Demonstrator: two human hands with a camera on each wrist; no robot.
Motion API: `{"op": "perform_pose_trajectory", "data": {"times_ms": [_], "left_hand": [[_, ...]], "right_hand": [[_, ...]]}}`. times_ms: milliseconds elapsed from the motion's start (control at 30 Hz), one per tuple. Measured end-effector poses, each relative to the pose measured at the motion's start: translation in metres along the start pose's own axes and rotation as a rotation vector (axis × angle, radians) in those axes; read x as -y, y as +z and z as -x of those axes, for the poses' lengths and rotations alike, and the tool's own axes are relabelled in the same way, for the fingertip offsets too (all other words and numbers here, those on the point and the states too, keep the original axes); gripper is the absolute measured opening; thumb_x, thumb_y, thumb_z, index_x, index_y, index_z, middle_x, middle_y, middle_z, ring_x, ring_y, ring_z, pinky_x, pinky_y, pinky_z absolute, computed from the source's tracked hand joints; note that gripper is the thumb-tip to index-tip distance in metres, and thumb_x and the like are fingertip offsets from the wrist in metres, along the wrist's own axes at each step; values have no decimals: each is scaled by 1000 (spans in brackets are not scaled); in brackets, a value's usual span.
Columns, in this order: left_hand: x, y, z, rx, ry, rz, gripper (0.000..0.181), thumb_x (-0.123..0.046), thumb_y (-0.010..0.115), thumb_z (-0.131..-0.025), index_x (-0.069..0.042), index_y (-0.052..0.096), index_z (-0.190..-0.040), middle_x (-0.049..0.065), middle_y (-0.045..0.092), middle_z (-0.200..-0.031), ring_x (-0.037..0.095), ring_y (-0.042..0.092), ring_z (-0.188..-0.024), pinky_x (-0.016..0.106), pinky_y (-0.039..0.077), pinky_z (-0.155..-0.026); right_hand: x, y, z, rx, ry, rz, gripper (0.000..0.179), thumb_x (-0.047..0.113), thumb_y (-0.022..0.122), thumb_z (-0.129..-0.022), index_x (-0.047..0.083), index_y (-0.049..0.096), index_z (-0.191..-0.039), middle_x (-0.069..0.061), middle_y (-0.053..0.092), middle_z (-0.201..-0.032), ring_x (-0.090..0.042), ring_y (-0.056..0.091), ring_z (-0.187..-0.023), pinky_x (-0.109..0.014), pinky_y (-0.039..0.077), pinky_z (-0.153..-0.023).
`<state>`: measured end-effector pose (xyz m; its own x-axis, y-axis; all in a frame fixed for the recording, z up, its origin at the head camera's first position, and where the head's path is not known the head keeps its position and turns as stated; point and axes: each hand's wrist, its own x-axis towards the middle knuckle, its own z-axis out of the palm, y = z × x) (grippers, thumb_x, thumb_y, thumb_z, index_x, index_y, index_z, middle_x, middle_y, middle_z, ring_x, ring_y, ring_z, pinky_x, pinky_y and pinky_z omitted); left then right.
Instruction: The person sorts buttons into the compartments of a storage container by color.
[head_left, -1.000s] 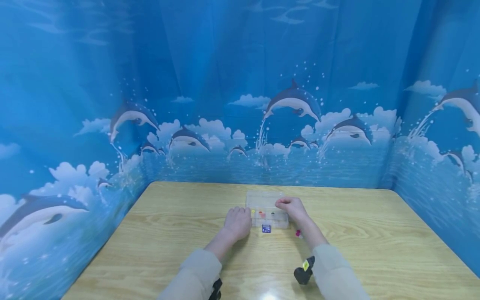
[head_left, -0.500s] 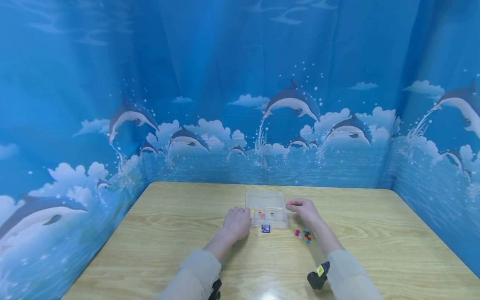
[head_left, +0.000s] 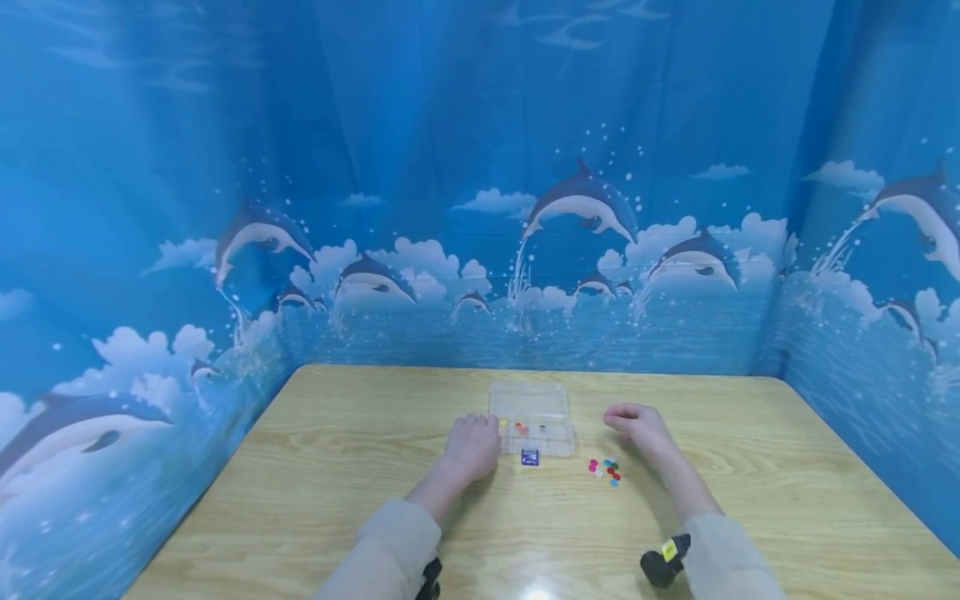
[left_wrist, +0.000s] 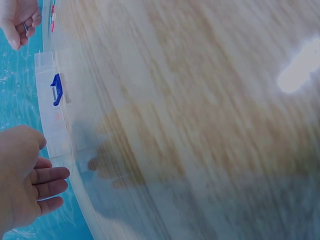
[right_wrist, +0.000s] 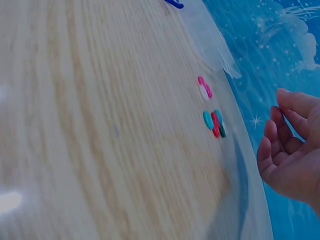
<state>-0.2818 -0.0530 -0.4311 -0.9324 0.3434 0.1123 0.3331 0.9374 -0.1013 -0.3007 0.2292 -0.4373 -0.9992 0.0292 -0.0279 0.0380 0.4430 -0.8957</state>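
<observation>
A clear plastic box (head_left: 555, 446) with a raised lid (head_left: 528, 398) and a blue latch (head_left: 530, 457) stands near the table's far side. Small yellow, orange, pink and dark pieces (head_left: 522, 430) lie inside it. My left hand (head_left: 474, 446) rests against the box's left end; in the left wrist view its fingers (left_wrist: 50, 189) are relaxed and slightly bent. To the right of the box, my right hand (head_left: 641, 427) hovers with loosely curled fingers and nothing visible in them. Small button-like discs (right_wrist: 215, 124) in pink, white, red, teal and green lie on the table between that hand and me.
The wood-grain table (head_left: 337, 500) ends at a blue dolphin-print curtain (head_left: 420, 167) at the back and sides. Glare (head_left: 536, 592) shines on the near table surface. A black wrist camera (head_left: 663, 562) sits at my right sleeve.
My right hand has moved right, from over the box to beyond its right side, uncovering the pile of discs. My left hand has stayed at the box's left end.
</observation>
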Motion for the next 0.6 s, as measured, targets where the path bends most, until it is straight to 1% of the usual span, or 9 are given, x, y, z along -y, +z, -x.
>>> {"op": "perform_pose_trajectory", "data": {"times_ms": [67,233,367,500,600], "left_hand": [[0,-1,0,0,-3,3,25,-28,52,-93,-6,56,-104,8,60,-91,23,55,-88,36,44,-81],[-1,-1,0,3,-4,3,25,-28,53,-93,-6,56,-105,8,59,-92,23,55,-89,36,44,-82],[-1,1,-1,7,-6,2,27,-29,52,-93,-6,56,-107,8,60,-93,23,55,-90,36,44,-83],[-1,1,0,13,-12,9,27,-29,52,-93,-6,56,-107,9,60,-93,23,55,-91,37,44,-84],[-1,1,0,9,-11,6,26,-28,53,-93,-6,56,-105,8,59,-91,23,55,-89,36,44,-82]], "right_hand": [[-3,-4,1,-5,-3,21,30,18,63,-87,-5,61,-107,-15,61,-107,-23,53,-93,-32,46,-76],[-12,-12,5,5,-59,103,28,17,63,-87,-6,62,-103,-12,63,-98,-19,53,-86,-30,44,-72],[-16,-17,8,24,-78,120,26,15,62,-87,-6,62,-102,-7,61,-89,-18,48,-76,-30,42,-65],[-19,-20,11,26,-65,124,25,16,62,-87,-5,62,-101,-4,59,-83,-18,45,-70,-31,41,-60],[-22,-22,13,28,-52,129,28,18,63,-87,-5,62,-103,-4,60,-85,-19,47,-72,-31,42,-62]]}}
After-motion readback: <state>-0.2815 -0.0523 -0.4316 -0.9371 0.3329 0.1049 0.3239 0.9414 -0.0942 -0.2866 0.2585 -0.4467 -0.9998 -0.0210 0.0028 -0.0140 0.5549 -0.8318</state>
